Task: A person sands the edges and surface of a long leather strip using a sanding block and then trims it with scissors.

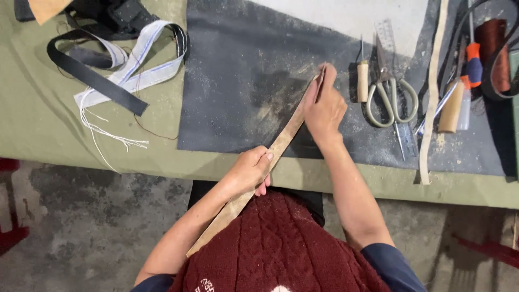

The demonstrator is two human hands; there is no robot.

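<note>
Two hands steady the leather strip [281, 145]: left hand [250, 172] pins it flat, right hand [323, 108] pinches a tool [320, 84] along its far edge.

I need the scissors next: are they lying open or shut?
Shut: the scissors lie flat on the dark mat, blades together, handles side by side.

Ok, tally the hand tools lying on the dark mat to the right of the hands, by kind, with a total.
Scissors: 1
Clear ruler: 1
Wooden-handled tools: 2, a small one left of the scissors and a larger one to their right
Orange-and-blue-handled tool: 1
Total: 5
</note>
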